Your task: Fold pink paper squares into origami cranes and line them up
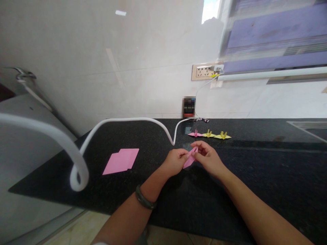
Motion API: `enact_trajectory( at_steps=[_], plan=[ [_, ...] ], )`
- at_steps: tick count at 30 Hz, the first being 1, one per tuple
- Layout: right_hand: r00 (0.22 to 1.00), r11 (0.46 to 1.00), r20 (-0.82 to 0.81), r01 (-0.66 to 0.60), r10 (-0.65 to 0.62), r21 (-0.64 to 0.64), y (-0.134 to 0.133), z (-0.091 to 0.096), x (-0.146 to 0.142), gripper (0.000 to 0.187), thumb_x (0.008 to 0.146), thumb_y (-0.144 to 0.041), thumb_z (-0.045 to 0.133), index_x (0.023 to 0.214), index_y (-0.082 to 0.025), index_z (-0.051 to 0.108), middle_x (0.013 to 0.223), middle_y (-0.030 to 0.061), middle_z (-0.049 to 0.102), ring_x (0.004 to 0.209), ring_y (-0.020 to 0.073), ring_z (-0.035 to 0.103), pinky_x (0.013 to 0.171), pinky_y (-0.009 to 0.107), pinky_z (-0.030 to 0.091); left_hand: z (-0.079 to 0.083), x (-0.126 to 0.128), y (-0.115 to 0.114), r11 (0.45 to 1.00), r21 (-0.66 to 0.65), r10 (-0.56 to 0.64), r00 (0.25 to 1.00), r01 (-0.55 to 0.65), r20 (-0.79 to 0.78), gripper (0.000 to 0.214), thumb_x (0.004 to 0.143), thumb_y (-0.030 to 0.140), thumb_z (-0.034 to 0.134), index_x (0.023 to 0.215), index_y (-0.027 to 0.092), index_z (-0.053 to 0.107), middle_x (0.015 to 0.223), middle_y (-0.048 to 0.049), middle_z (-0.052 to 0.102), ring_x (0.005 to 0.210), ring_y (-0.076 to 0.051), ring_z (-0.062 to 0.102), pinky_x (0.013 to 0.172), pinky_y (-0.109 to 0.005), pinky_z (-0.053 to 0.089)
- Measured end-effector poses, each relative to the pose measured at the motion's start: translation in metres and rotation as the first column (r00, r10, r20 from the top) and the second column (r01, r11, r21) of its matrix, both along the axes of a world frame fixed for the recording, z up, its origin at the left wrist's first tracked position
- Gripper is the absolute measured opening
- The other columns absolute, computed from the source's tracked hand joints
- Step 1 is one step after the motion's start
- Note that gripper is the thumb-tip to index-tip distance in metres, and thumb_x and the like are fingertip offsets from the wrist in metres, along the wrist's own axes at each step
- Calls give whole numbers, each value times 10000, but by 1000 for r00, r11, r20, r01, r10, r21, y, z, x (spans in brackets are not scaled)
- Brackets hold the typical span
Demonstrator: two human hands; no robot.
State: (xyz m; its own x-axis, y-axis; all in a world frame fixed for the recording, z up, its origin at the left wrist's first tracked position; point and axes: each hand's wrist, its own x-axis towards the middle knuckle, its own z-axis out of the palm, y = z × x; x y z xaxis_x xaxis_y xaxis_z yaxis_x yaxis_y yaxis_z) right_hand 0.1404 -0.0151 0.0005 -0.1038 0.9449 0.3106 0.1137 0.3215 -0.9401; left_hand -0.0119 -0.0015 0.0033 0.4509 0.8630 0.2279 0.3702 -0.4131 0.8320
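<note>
Pink folded paper (189, 161) is held between the two hands, above the dark speckled surface (166, 200). Its left edge is pinched by the thumb and fingers of the left hand (176, 161), and its upper right part is gripped by the fingertips of the right hand (208, 157). Both hands are kept narrow, and they are placed close to each other, with the paper in the middle. A dark bracelet (145, 197) is worn on the left forearm. Beyond the hands, a pink paper crane (196, 134) and two yellow paper cranes (216, 136) are lined up in one row. To the left of the hands, well apart, overlapping pink sheets (121, 161) are laid flat. Against the wall, an upright dark object (189, 107) is covered by pixels, so it cannot be told what may be written there. In the socket panel (200, 72), a white plug (218, 68) is inserted. At the far right, a metal-rimmed basin (302, 128) is only partly shown, and its contents cannot be told
</note>
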Motion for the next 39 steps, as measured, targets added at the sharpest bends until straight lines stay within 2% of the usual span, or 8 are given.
enact_trajectory(
  at_steps=[2,5,14,22,27,30,34,39],
  plan=[
    [978,984,183,66,-97,167,0,1,1,223,692,-194,529,914,-198,506,738,3,509,620,119,484,545,239,401,0,-1,0,992,113,71,995,-62,-74,270,777,305,416,802,147,635,688,-19,600,619,-110,511,561,-199,366],
    [886,937,430,14,-173,349,-1,4,4,127,716,-179,501,833,-196,547,782,29,515,698,142,495,611,262,407,3,-2,0,963,252,148,972,-99,-182,261,784,293,412,809,176,644,740,-29,610,697,-128,527,627,-217,380],
    [727,913,649,-74,-226,401,-2,11,9,92,760,-168,467,799,-195,546,794,42,520,762,161,492,676,286,404,7,-5,-4,912,404,243,882,-67,-403,262,802,244,380,811,202,638,746,-35,583,734,-127,527,662,-227,398],
    [737,909,646,-108,-199,404,1,10,10,126,782,-127,421,754,-170,536,764,50,502,736,155,483,672,280,405,7,-7,-3,894,446,265,853,-42,-450,279,803,188,353,821,199,630,763,-38,584,754,-127,530,673,-230,408],
    [782,911,588,-66,-207,408,3,6,10,100,779,-142,435,737,-168,521,749,44,499,725,153,482,659,277,405,7,-6,-2,903,426,236,896,-59,-377,252,792,175,382,814,182,632,752,-37,597,740,-124,534,693,-235,413],
    [823,917,515,17,-240,400,4,4,10,120,754,-207,498,865,-176,531,746,35,511,691,154,485,624,280,409,7,-5,-1,913,398,213,934,-86,-286,238,793,204,398,825,175,633,779,-40,606,759,-128,535,715,-240,412],
    [861,929,469,10,-197,371,4,2,10,105,748,-225,506,819,-189,575,734,34,532,689,156,499,624,284,412,4,-3,0,940,312,190,971,-138,-143,215,769,249,454,881,181,624,827,-41,608,772,-129,538,721,-241,418],
    [921,957,362,36,-144,288,5,0,8,104,750,-243,503,773,-187,588,720,31,551,673,150,508,612,283,416,-1,1,0,983,101,153,988,-155,26,279,727,336,509,927,173,614,848,-51,619,731,-132,558,684,-248,440]
  ],
)
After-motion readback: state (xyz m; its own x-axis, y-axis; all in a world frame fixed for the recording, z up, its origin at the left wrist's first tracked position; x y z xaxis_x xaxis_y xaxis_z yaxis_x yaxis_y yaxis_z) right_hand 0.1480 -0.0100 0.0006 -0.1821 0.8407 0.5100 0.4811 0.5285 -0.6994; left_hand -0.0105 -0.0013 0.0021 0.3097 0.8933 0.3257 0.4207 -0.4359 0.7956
